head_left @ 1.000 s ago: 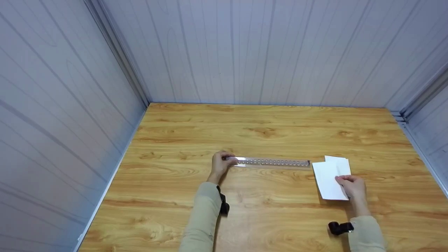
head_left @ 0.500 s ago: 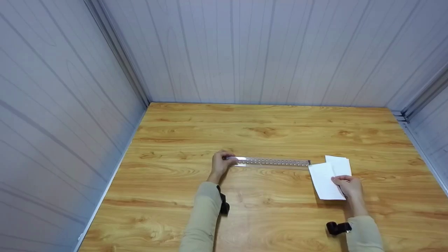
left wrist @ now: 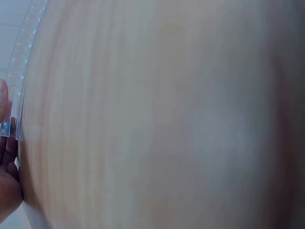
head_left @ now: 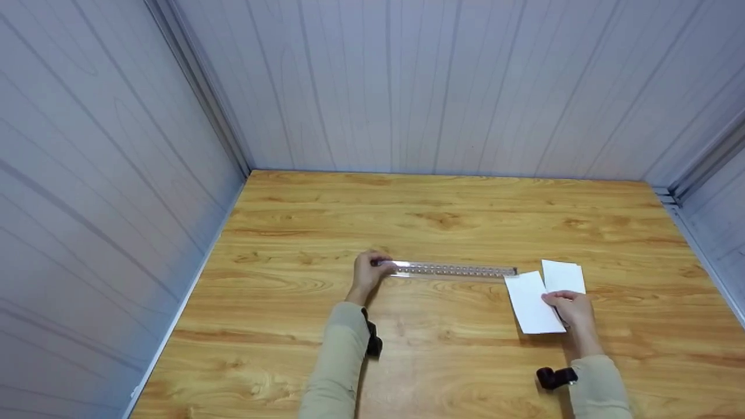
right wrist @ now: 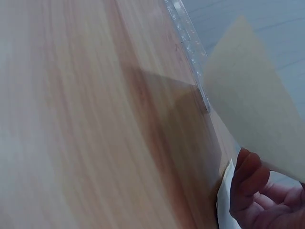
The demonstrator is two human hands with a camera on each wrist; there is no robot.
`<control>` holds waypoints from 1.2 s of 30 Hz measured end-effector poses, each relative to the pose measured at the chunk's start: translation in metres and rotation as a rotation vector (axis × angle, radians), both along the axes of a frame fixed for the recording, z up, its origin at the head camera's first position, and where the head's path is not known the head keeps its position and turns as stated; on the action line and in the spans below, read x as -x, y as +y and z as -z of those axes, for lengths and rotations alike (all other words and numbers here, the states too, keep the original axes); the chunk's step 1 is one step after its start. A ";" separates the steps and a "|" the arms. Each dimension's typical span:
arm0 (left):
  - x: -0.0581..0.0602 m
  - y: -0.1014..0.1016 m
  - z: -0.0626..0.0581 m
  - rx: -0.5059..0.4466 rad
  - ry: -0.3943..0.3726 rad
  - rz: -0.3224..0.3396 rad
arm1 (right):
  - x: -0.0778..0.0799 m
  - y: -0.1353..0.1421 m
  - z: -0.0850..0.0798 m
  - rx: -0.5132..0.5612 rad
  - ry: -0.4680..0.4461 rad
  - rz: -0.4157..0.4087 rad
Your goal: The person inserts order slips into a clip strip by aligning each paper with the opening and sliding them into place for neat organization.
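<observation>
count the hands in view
2: bare left hand, holding one end of a long clear plastic strip; bare right hand, holding white rectangular paper over the wooden table.

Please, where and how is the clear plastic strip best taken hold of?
I would pinch the clear plastic strip at its left end, coming from the near left, as the left hand grips it: it is long and narrow, and the raised white paper crowds its right end.

Left hand (head_left: 367, 274) gripped a clear, bumpy strip (head_left: 451, 269), stretched sideways; right hand (head_left: 575, 311) pinched a white sheet (head_left: 531, 304), raised beside white paper (head_left: 563, 276)!
</observation>
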State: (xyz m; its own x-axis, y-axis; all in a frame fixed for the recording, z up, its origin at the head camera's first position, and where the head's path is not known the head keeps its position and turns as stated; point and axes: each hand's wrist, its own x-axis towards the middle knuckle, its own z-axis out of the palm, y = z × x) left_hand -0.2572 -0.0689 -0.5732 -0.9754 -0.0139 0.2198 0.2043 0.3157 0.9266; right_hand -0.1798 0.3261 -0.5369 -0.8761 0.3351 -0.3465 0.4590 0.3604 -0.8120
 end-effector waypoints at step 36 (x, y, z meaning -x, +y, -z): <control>-0.001 0.001 0.000 -0.052 -0.008 0.004 | 0.003 -0.019 0.005 -0.027 0.024 -0.019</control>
State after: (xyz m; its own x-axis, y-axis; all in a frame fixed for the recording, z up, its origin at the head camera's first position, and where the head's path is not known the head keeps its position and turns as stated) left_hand -0.2559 -0.0676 -0.5730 -0.9773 -0.0208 0.2110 0.1979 0.2666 0.9433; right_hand -0.1831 0.3073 -0.5416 -0.8901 0.3278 -0.3166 0.4329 0.3910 -0.8122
